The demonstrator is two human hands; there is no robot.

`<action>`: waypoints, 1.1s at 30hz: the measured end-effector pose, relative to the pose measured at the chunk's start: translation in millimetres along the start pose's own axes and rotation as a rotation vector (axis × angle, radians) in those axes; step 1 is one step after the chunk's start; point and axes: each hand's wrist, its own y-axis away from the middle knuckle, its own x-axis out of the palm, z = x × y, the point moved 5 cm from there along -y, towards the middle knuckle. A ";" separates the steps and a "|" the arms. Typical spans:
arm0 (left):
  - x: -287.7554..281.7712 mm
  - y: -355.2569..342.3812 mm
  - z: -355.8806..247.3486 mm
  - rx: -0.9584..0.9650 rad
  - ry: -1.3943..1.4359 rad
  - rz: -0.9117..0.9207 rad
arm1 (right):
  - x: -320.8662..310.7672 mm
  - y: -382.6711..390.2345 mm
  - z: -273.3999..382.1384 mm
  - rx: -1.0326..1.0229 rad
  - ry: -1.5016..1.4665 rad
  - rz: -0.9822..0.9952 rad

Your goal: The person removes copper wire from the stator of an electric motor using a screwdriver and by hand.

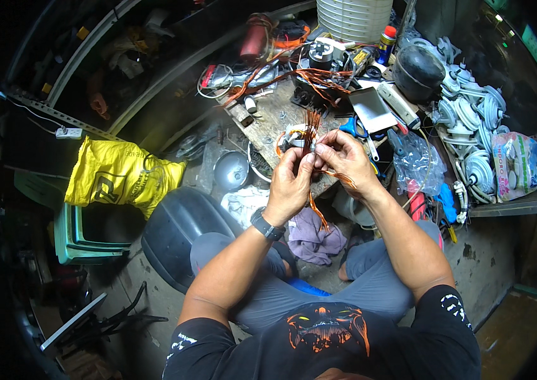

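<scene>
My left hand (292,174) grips an upright bundle of fine copper wires (311,121), its fingers closed around the lower part just over the work board's front. My right hand (340,158) pinches at the same bundle from the right, thumb and forefinger close to my left thumb. Orange-copper strands (316,209) hang below both hands. Right behind the bundle is a small metal part with orange wires (294,136), partly hidden by my hands, so I cannot tell whether I hold it too. Blue-handled scissors (352,128) lie just right of my right hand.
The cluttered wooden board (249,126) holds a motor (322,60), cables and a grey tray (366,109). White plastic wheels (468,120) crowd the right. A yellow sack (113,174), green stool (72,237) and black rounded case (173,237) sit left. A purple cloth (313,237) lies below.
</scene>
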 end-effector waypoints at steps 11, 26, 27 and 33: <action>-1.8 -1.0 14.3 -0.079 0.062 0.011 | 4.5 3.1 -0.9 0.050 -0.078 -0.036; 3.2 -3.8 8.9 -0.026 -0.049 0.038 | -2.1 1.3 -7.3 0.002 0.086 -0.048; 1.4 -4.2 11.4 -0.029 -0.074 0.041 | -0.4 1.4 -5.8 0.001 0.097 -0.039; 3.8 -1.5 13.8 -0.013 -0.002 -0.009 | -4.4 0.3 -9.9 0.000 0.144 -0.066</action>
